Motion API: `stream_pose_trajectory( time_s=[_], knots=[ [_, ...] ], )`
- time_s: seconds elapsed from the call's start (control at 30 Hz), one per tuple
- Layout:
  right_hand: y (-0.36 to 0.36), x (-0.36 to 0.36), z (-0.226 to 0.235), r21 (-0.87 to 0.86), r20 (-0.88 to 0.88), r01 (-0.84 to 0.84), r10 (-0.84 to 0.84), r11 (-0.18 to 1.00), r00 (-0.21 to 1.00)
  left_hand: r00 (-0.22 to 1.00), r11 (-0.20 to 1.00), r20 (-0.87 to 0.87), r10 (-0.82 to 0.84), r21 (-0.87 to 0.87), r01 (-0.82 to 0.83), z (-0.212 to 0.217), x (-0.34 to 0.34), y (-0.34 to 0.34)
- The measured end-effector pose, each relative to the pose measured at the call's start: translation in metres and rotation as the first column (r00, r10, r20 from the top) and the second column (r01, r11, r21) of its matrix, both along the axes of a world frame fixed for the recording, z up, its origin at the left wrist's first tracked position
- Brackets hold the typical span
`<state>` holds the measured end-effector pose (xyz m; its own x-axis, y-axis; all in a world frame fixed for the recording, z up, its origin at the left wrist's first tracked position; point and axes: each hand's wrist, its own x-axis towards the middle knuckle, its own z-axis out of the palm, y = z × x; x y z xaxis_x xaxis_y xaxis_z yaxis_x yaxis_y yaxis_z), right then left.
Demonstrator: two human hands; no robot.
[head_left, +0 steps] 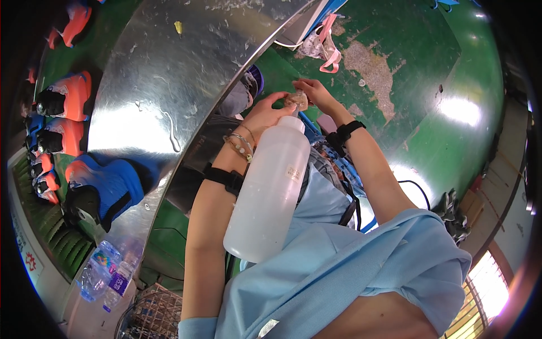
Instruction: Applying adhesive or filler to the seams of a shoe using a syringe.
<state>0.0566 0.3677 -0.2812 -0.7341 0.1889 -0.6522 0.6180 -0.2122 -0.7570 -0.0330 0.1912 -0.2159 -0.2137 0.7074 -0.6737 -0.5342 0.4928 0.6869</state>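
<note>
Head view first: what are your hands busy with?

"I'd call it fitting or loosening the brownish tip [297, 100] on my big translucent white bottle [268, 192]. Left hand [265, 117]: thumb and fingers curled at the tip. Right hand [319, 97]: fingers bunched together at its far side. How firmly either pinches, I can't tell."

And where's the bottle?

"Lying slantwise between my left forearm [206, 243] and my blue shirt [316, 265], neck pointing away from me."

What does the next move call for?

"Probably steadying the neck with one hand while the other turns the tip; a squeeze could spill whatever's inside."

Anything in the way?

"On my left, the metal table [169, 62] edge runs close, with a blue-and-orange shoe form [121, 189] and clear plastic bottles [99, 274] beyond. That pink strap [335, 58] is ahead, well apart from my hands."
</note>
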Motion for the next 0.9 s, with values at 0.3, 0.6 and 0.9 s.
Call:
stream_pose_trajectory(
  time_s=[0.3,0.6,0.9],
  knots=[
    [-0.010,0.000,-0.007,-0.048,0.031,0.192,-0.191,0.980,0.981,0.998,0.998,-0.024,-0.058,0.032,0.059,-0.013,-0.006,-0.001],
    [-0.010,0.006,-0.018,-0.038,0.070,0.239,-0.236,0.970,0.969,0.994,0.998,0.108,0.026,-0.058,-0.019,0.011,-0.003,0.011],
    [-0.005,0.010,-0.020,0.108,0.055,0.162,-0.169,0.981,0.984,0.984,0.996,0.172,0.048,-0.084,-0.034,0.032,-0.003,0.017]
  ],
)
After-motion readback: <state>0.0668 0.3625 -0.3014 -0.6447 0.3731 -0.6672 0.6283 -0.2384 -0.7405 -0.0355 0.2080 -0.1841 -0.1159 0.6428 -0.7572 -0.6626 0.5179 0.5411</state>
